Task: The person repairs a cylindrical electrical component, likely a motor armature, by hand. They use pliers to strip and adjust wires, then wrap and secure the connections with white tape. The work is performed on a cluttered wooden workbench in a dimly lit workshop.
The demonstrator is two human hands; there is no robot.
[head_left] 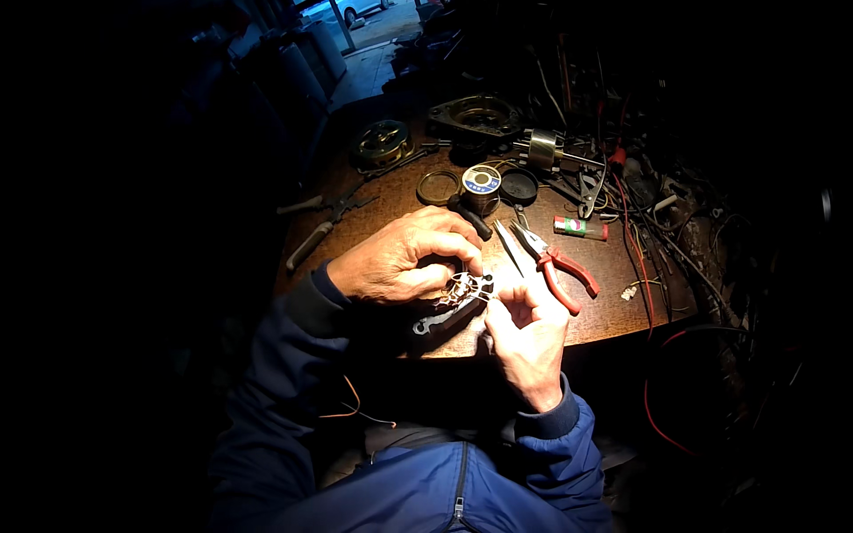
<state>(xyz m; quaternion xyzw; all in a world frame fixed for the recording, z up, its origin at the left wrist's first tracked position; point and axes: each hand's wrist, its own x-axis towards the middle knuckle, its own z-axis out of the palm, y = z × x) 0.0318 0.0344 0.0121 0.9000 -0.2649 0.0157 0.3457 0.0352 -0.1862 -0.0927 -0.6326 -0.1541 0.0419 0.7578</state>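
Note:
At the table's front edge, my left hand [409, 256] is curled over a dark metal bracket [442, 322] with a hole at its end, gripping it. Bright bare wires [464, 290] show in the part's round middle, beside my left fingertips. My right hand [531, 339] is closed in a pinch against the right side of the part; what lies between its thumb and fingers is too small to make out. Just beyond my right hand lie pliers with red handles [569, 266] and pointed tweezers [508, 246].
A wire spool [482, 181] stands mid-table between a brass-coloured ring [438, 187] and a black round cap [519, 186]. A lighter [581, 228] lies to the right, light-handled pliers [313, 242] to the left. Motor parts [544, 149] and tangled cables [640, 235] crowd the far and right sides.

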